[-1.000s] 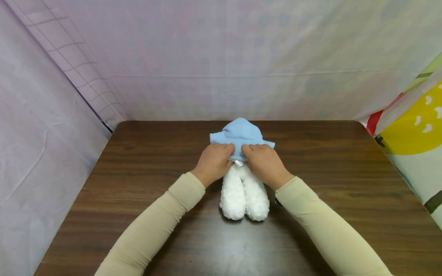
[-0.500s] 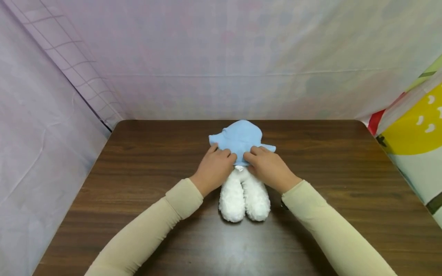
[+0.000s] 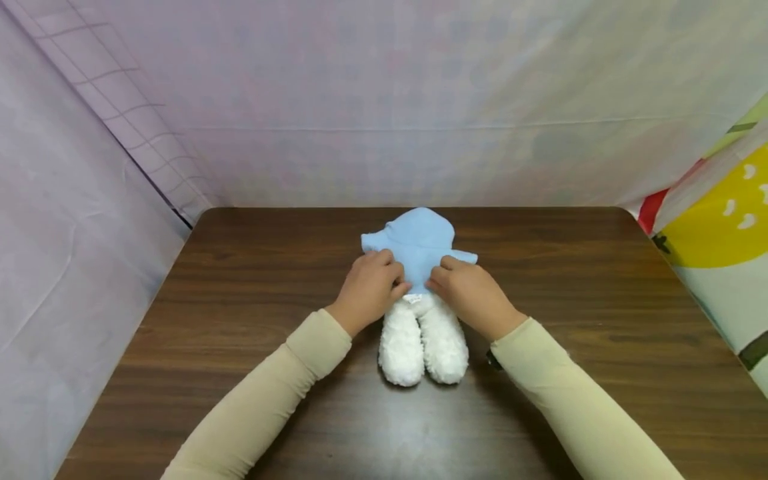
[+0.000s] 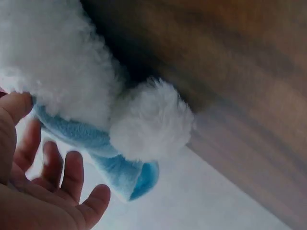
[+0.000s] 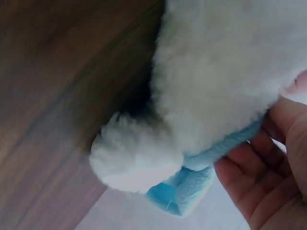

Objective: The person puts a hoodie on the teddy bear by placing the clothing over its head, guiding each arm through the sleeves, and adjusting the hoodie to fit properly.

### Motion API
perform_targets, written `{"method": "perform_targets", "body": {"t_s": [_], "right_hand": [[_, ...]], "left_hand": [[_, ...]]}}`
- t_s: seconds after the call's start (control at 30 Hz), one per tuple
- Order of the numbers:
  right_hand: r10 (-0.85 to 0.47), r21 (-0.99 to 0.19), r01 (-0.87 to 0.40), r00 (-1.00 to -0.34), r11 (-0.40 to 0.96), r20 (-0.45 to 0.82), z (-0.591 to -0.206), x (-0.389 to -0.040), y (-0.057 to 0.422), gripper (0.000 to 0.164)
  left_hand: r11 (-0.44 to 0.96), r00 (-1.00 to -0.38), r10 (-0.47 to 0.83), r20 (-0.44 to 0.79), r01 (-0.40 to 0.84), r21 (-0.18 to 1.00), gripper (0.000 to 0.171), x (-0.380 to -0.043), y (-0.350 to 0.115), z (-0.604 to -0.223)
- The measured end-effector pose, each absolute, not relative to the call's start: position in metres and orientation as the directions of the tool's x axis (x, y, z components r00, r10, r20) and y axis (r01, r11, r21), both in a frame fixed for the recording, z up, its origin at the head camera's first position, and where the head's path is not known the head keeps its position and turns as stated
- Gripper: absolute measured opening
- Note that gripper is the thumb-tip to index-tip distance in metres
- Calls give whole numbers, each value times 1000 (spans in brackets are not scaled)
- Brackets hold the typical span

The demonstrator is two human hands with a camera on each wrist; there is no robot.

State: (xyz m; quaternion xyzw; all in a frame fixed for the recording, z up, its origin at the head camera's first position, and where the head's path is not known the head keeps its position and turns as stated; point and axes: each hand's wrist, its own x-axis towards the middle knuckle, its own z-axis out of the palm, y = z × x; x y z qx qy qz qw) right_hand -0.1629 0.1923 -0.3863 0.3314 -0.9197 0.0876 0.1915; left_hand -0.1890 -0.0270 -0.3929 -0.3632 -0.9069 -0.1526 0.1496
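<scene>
A white fluffy plush toy (image 3: 401,343) lies on the table with its two legs toward me. Spread over its upper body is a light blue hooded doll garment (image 3: 420,233), sleeves out to both sides. My left hand (image 3: 369,287) pinches the garment's lower left edge; in the left wrist view its other fingers (image 4: 73,175) are spread. At the opposite edge, my right hand (image 3: 473,293) pinches the cloth between thumb and fingers. A small white tag (image 3: 413,299) shows just below the hem. White fluffy arms (image 4: 151,120) stick out beside the empty blue sleeves (image 5: 184,191).
The dark brown wooden table (image 3: 270,267) has rounded far corners. A pale patterned curtain (image 3: 384,100) hangs behind it, with a white cloth (image 3: 60,267) along the left. To the right is a printed cloth (image 3: 720,227) with yellow and red shapes.
The garment's hem has come down toward the toy's legs and lies flatter. Both hands have shifted slightly, and the left fingers have changed their hold on the edge.
</scene>
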Motion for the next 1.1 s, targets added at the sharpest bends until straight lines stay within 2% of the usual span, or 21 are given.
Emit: {"method": "perform_targets", "body": {"t_s": [0.07, 0.17, 0.23, 0.3, 0.4, 0.5, 0.67, 0.83, 1.1], "right_hand": [[-558, -12, -617, -719, 787, 415, -386, -165, 191, 24], [-532, 16, -574, -749, 819, 396, -383, -170, 190, 55], [-514, 7, -545, -788, 839, 339, -381, -174, 188, 71], [-497, -28, -519, -831, 854, 249, -379, -177, 186, 81], [-487, -61, -497, -864, 866, 130, -377, -181, 183, 82], [-496, -44, -503, -861, 863, 112, -377, -182, 182, 79], [-514, -29, -526, -841, 850, 169, -378, -182, 184, 73], [-517, -39, -536, -830, 844, 211, -381, -181, 185, 66], [-530, -47, -570, -788, 820, 312, -390, -181, 183, 55]], "left_hand": [[709, -709, 605, 363, 687, 160, 30, -191, -27, -392], [728, -740, 612, 280, 665, 167, 59, -197, -26, -387], [734, -755, 629, 189, 656, 176, 73, -202, -25, -383], [737, -760, 644, 88, 648, 193, 79, -207, -25, -381], [739, -754, 657, -19, 640, 210, 82, -211, -24, -379], [736, -749, 661, -41, 636, 233, 82, -211, -23, -378], [713, -738, 674, 32, 661, 233, 75, -209, -23, -379], [686, -705, 696, 132, 708, 169, 66, -208, -25, -383], [666, -672, 709, 215, 738, 108, 58, -205, -27, -384]]}}
